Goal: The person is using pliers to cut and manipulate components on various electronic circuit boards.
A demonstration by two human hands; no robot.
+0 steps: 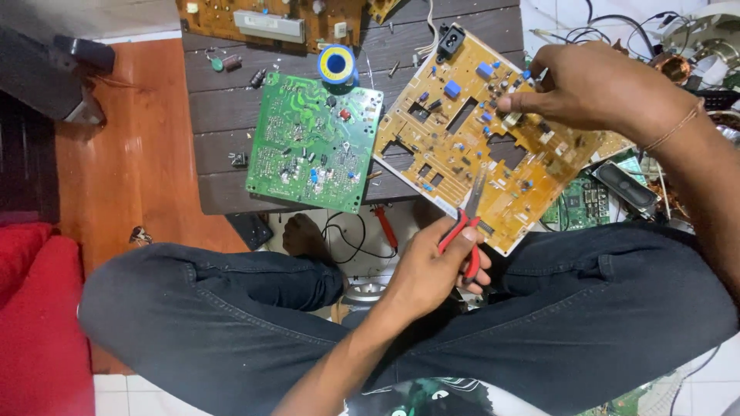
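Left hand (432, 266): clamped on red-handled pliers (465, 235), tips on the yellow circuit board (462, 142)
Right hand (590, 85): fingers pinched together on a component at that board's upper part
Yellow circuit board: tilted, overhanging the dark worktop (223, 100)
Green circuit board (312, 142): flat, just left
Blue-and-yellow tape roll (337, 64): above the green circuit board

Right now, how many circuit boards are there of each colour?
Green circuit boards: 2, a large one on the dark table and a smaller one under the right arm
Yellow-tan circuit board: 1, under the right hand
Brown circuit board: 1, at the top edge
Total: 4
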